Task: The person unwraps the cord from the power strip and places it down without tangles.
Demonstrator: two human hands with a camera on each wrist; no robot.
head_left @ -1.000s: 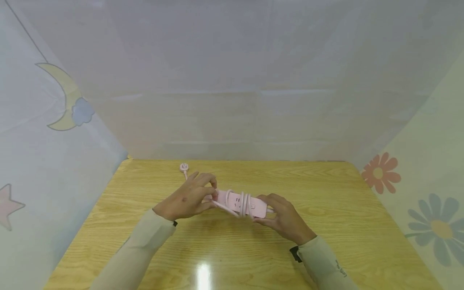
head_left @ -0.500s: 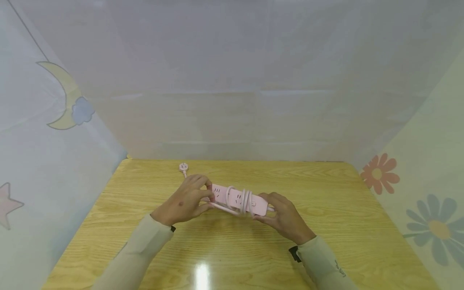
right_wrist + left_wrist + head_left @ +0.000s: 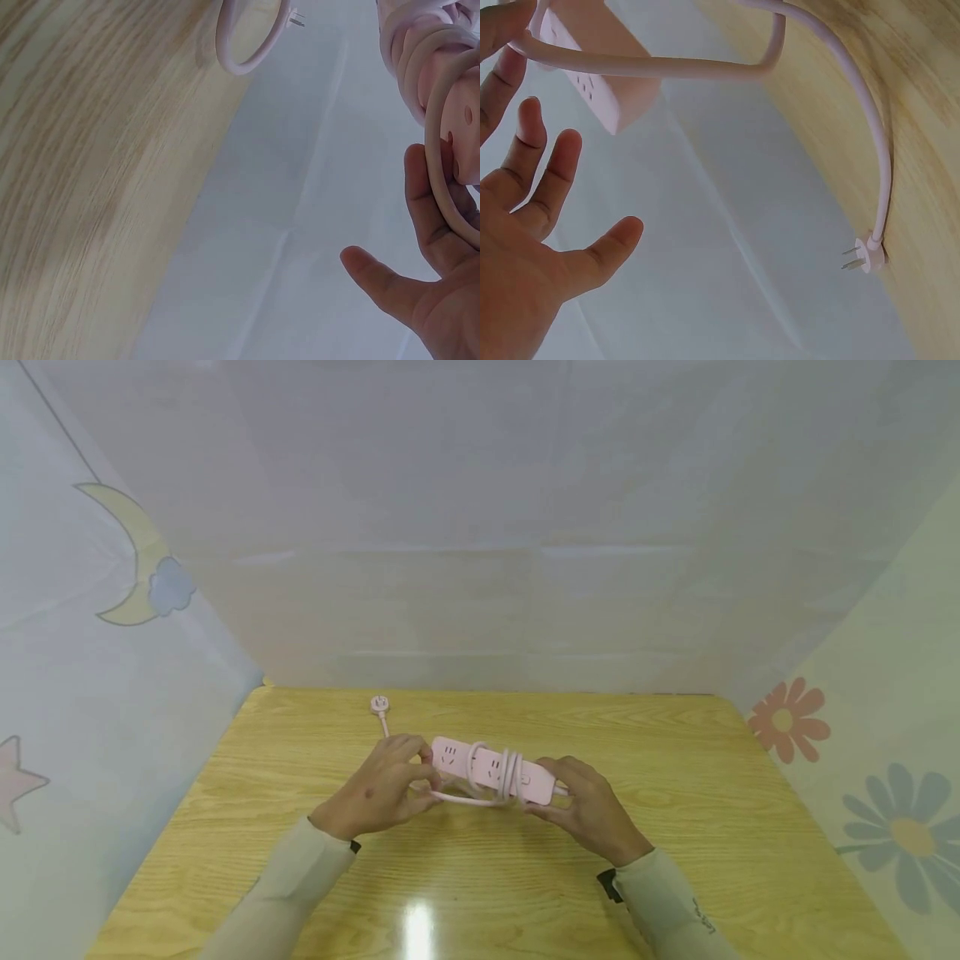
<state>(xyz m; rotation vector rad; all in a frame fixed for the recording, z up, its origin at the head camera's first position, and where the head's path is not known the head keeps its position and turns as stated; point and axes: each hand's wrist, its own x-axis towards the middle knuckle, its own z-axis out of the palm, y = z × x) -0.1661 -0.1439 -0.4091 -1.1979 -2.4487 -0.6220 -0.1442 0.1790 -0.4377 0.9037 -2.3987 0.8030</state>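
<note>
A pink power strip (image 3: 452, 758) is held above the table, slanting down to the right, with its sockets facing up. Its pink cord (image 3: 467, 801) is wound in several turns round the right half and middle. My right hand (image 3: 591, 810) grips the strip's right end, thumb in front and fingers behind. At the other end, my left hand (image 3: 381, 787) pinches a loose stretch of cord, which bows below the strip. In the left wrist view that cord (image 3: 667, 66) runs from the fingertips, beside the strip (image 3: 626, 94). The plug (image 3: 380, 703) lies on the table, pins showing.
The wooden table (image 3: 480, 877) stretches under both hands. White sheeting (image 3: 480, 610) rises behind its far edge. Printed hangings flank it, with a moon (image 3: 135, 539) on the left and flowers (image 3: 911, 835) on the right.
My left hand has moved slightly left and down, drawing the cord away from the strip. The strip's left end has come into view and sits a little higher. The right hand stays nearly still.
</note>
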